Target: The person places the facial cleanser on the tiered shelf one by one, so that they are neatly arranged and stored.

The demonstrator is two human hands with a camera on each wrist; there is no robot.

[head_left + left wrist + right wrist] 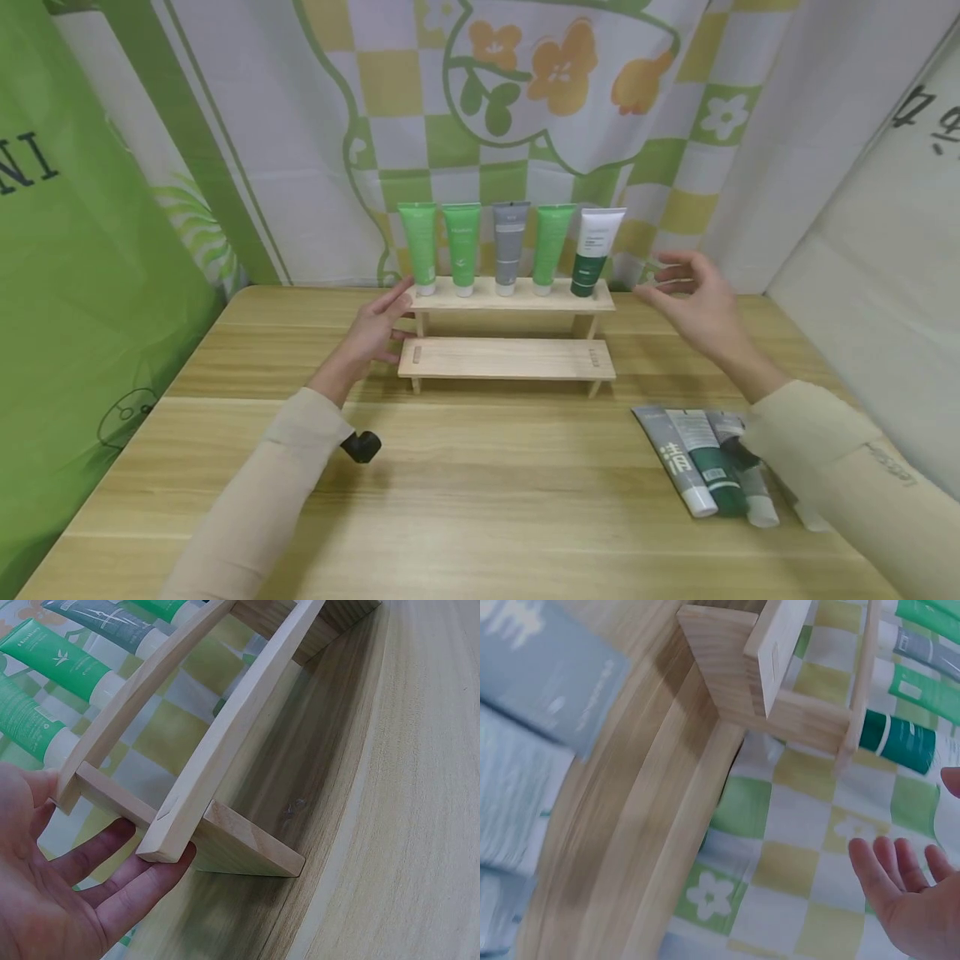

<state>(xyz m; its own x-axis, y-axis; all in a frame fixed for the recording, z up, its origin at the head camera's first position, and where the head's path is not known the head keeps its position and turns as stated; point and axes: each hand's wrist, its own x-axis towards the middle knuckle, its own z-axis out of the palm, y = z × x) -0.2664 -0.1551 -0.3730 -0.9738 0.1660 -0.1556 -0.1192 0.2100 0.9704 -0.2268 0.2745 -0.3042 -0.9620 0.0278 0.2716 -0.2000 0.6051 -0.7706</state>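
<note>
A two-tier wooden rack (506,358) stands at the back of the table. Its upper shelf holds a row of upright tubes: three green ones (417,242), a grey one (510,242) and a white and dark green one (596,250). The lower shelf is bare. My left hand (390,321) lies with straight fingers against the rack's left end (176,825), holding nothing. My right hand (675,283) hovers with spread fingers in the air just right of the rack, near the white and dark green tube (900,739), and is empty.
Several tubes (705,458) in grey, dark green and white lie flat on the wooden table (480,500) at the front right, under my right forearm. A checked flower curtain (525,100) hangs close behind the rack. Green fabric (67,292) borders the left side.
</note>
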